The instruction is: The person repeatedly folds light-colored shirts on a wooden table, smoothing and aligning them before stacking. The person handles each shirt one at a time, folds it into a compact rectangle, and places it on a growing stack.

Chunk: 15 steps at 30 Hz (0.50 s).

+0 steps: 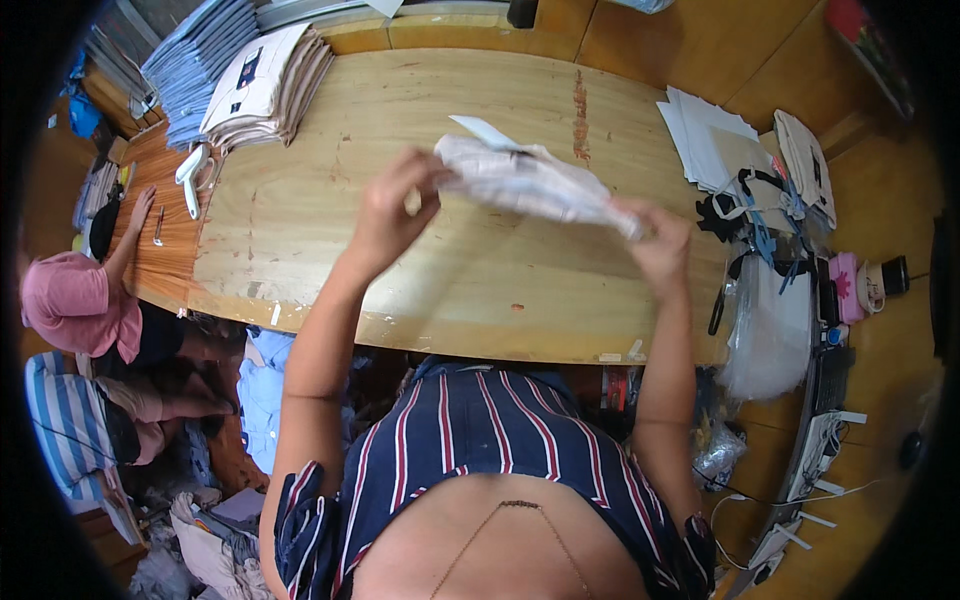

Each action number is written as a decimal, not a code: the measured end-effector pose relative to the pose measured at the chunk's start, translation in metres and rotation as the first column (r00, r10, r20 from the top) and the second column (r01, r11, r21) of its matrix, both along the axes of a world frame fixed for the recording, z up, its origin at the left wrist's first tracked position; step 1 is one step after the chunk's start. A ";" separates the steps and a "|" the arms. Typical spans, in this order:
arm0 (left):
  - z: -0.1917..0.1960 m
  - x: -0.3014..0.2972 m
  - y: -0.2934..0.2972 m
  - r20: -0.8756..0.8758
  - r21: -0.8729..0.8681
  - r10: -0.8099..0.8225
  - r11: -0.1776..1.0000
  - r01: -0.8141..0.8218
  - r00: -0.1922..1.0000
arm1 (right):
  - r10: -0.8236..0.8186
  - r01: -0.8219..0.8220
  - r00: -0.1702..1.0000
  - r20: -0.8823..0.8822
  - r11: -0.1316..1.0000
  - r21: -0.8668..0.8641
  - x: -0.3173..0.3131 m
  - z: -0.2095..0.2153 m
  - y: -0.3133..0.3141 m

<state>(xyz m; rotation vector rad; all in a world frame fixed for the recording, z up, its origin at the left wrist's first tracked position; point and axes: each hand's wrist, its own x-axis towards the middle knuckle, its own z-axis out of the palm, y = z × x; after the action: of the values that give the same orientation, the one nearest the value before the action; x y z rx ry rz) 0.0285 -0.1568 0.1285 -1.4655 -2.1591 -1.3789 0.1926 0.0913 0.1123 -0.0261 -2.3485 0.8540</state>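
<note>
Both my hands hold a pale pink folded garment [535, 180] up above the wooden table [450, 290], and it is blurred by motion. At its left end my left hand [400, 205] grips the cloth, fingers closed. The right end is pinched by my right hand [660, 240]. A stiff white piece [482, 130] sticks out along the garment's far edge. Beyond and to the left stands a stack of similar pale pink folded garments [265, 85], with a dark label on the top one.
Blue folded garments [200, 60] are stacked at far left, near a white handheld device [192, 180]. White sheets [705, 135], straps [760, 200] and clear plastic bags [765, 330] lie on the right. A person in a pink cap [65, 290] is at the left.
</note>
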 end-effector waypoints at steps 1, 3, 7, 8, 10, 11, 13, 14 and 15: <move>-0.024 0.009 -0.010 0.000 -0.055 -0.045 0.997 0.045 0.999 | 0.043 -0.043 0.999 0.018 0.999 0.014 0.013 -0.022 -0.007; -0.076 0.030 -0.031 -0.105 -0.194 -0.207 0.964 0.184 0.973 | 0.094 -0.098 0.991 0.090 0.994 0.040 0.043 -0.075 -0.022; -0.106 0.076 -0.054 0.043 -0.447 -0.329 0.838 0.313 0.943 | 0.072 -0.153 0.900 0.429 0.976 0.157 0.077 -0.094 -0.055; -0.106 0.076 -0.054 0.098 -0.443 -0.272 0.849 0.287 0.957 | 0.092 -0.215 0.884 0.458 0.950 0.225 0.079 -0.089 -0.053; -0.090 0.074 -0.047 0.202 -0.438 -0.156 0.868 0.231 0.967 | 0.040 -0.121 0.933 0.359 0.971 0.206 0.064 -0.075 -0.050; -0.086 0.072 -0.036 0.065 -0.407 -0.076 0.908 0.096 0.995 | 0.012 -0.075 0.952 0.306 0.978 0.194 0.051 -0.069 -0.048; -0.078 0.075 -0.005 -0.078 -0.440 -0.057 0.898 0.017 0.995 | -0.001 0.001 0.962 0.272 1.000 0.001 0.011 -0.054 -0.058; -0.083 0.077 0.007 -0.161 -0.530 -0.100 0.848 0.000 0.982 | -0.012 0.050 0.953 0.304 0.992 -0.115 -0.009 -0.048 -0.064; -0.095 0.081 0.013 -0.184 -0.562 -0.151 0.827 0.022 0.971 | -0.016 0.089 0.927 0.375 0.980 -0.180 -0.029 -0.048 -0.066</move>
<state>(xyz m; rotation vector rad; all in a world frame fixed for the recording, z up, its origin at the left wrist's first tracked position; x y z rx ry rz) 0.1093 -0.1434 0.0333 -1.8196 -2.4837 -0.5619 0.1632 0.0255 0.0642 -0.3615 -2.5858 1.1311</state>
